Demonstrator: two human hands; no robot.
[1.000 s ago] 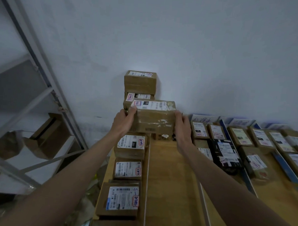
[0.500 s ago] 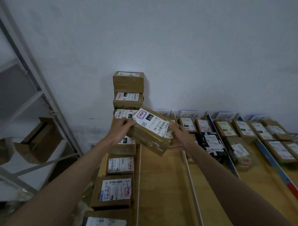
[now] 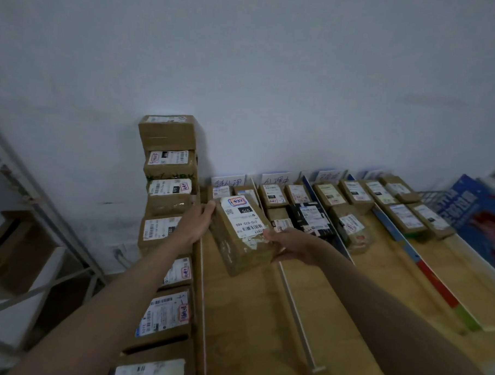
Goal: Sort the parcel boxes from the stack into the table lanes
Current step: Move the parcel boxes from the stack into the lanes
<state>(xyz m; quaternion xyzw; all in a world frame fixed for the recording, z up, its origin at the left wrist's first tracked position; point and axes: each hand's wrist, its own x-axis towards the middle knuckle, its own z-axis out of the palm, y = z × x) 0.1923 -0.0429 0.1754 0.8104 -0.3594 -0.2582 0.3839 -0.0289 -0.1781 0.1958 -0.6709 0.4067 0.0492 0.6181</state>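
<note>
Just left of the left hand [image 3: 195, 226], the stack [image 3: 168, 181] stands against the wall. A parcel box [image 3: 243, 234], label up and tilted, is held between both hands above the tabletop [image 3: 252, 315]: left fingers are curled on its far corner, and the right hand [image 3: 290, 243] cups its near edge. Placement seems in hand; next, a lane must be chosen and the box lowered into it, perhaps behind the boxes [image 3: 271, 195] beyond the right hand.

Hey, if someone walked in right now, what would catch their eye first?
Probably the taped parcel box held tilted between the left hand and right hand above the wooden table. Next, the tall stack of boxes against the wall at left, then the rows of labelled parcels in the lanes at right.
</note>
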